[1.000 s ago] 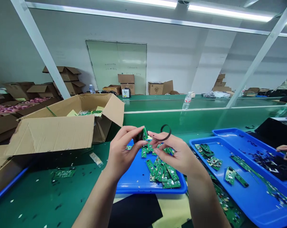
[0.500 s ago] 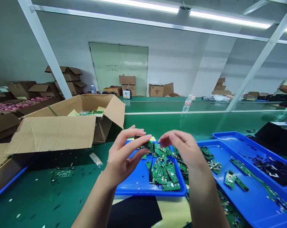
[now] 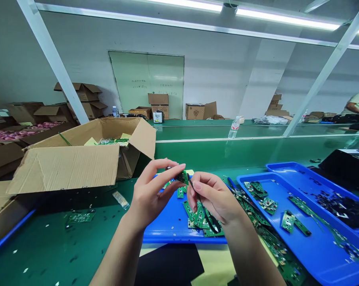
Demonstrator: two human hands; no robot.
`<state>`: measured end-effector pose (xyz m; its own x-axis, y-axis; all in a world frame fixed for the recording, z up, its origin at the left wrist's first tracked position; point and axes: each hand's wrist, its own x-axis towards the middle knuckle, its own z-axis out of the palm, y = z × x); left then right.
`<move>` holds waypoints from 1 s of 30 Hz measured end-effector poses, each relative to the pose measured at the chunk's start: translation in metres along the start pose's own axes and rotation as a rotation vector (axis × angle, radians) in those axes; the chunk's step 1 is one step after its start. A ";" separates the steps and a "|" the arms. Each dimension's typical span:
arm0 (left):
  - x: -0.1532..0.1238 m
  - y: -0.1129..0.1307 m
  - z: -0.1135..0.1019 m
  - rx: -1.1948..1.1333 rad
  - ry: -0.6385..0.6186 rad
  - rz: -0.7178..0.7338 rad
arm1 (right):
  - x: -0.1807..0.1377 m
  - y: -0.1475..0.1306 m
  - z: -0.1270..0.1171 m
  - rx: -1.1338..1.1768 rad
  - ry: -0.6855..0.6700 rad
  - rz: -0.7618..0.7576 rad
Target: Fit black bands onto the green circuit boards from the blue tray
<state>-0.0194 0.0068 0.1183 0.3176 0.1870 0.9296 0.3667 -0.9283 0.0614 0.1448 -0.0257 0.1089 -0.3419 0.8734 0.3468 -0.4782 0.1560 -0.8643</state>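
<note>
My left hand (image 3: 151,194) pinches a small green circuit board (image 3: 182,177) between thumb and fingertips above a blue tray (image 3: 167,224). My right hand (image 3: 215,196) is closed on a thin black ring (image 3: 207,216), which runs from the board down past my palm. The two hands nearly touch at the board. Under them the tray holds a heap of small green circuit boards (image 3: 198,214).
An open cardboard box (image 3: 78,159) stands at left on the green bench. Two more blue trays (image 3: 310,234) with boards and dark parts lie at right. A water bottle (image 3: 234,128) stands on the far belt. Another person's arm (image 3: 356,104) shows at far right.
My right hand turned over and closed, bringing the black ring up against the board in my left hand. My left hand stayed nearly in place with the board.
</note>
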 end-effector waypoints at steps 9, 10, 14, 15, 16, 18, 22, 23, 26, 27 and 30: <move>0.003 0.001 -0.005 -0.243 -0.214 -0.077 | 0.002 0.004 -0.004 0.074 -0.038 0.079; 0.002 0.001 -0.005 -0.278 -0.227 -0.097 | 0.002 0.004 -0.004 0.060 -0.031 0.072; 0.002 0.007 0.002 -0.342 -0.256 -0.192 | 0.002 0.004 -0.006 -0.130 0.065 -0.046; 0.002 0.009 0.005 -0.341 -0.250 -0.217 | 0.002 0.003 -0.006 -0.223 0.104 -0.086; 0.002 0.011 0.007 -0.344 -0.233 -0.249 | 0.002 0.002 -0.006 -0.333 0.149 -0.112; 0.002 0.013 0.008 -0.385 -0.170 -0.348 | 0.003 0.002 -0.008 -0.567 0.215 -0.107; 0.001 0.012 0.000 -0.625 0.013 -0.622 | 0.004 -0.003 -0.019 -0.724 0.271 -0.175; 0.001 0.011 -0.003 -0.692 0.034 -0.684 | 0.004 -0.005 -0.023 -0.680 0.309 -0.262; 0.002 0.011 -0.004 -0.835 -0.030 -0.837 | -0.001 -0.012 -0.032 -0.543 0.378 -0.462; 0.003 0.011 -0.002 -0.866 -0.073 -0.872 | -0.003 -0.014 -0.032 -0.529 0.358 -0.472; 0.005 0.015 0.008 -0.933 -0.174 -0.925 | -0.008 -0.015 -0.027 -0.531 0.268 -0.415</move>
<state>-0.0051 -0.0032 0.1212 0.4099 0.8399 0.3558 -0.2053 -0.2951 0.9331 0.1761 -0.0228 0.1093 0.0255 0.7658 0.6426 -0.0453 0.6430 -0.7645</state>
